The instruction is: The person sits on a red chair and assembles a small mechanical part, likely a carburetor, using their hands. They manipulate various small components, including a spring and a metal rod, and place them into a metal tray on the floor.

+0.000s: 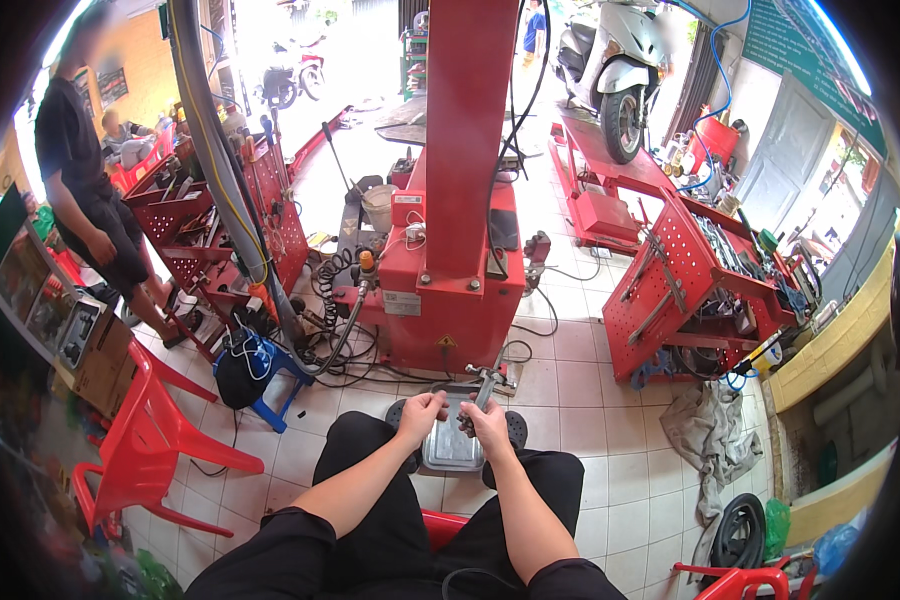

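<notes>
Big red steel lift column point(465, 150) sits mid-shop. Left of it, a red plastic chair point(140, 450) and small blue stool point(270, 372); right, a red pegboard tool cart point(695, 285); behind, a white scooter point(615, 70).

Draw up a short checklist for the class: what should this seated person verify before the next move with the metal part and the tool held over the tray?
1. Left hand grips the small part above the metal tray: ok, fingers closed on something small; what it is, cannot tell.
2. Right hand holds the metal tool firmly: ok.
3. Tray sits flat on the tiled floor between the knees: ok.
4. Loose cables by the red machine stay away from the hands: ok, apart.
5. Standing person on the left keeps away: ok.
6. Tool seated properly on the part: cannot tell, too small.
</notes>
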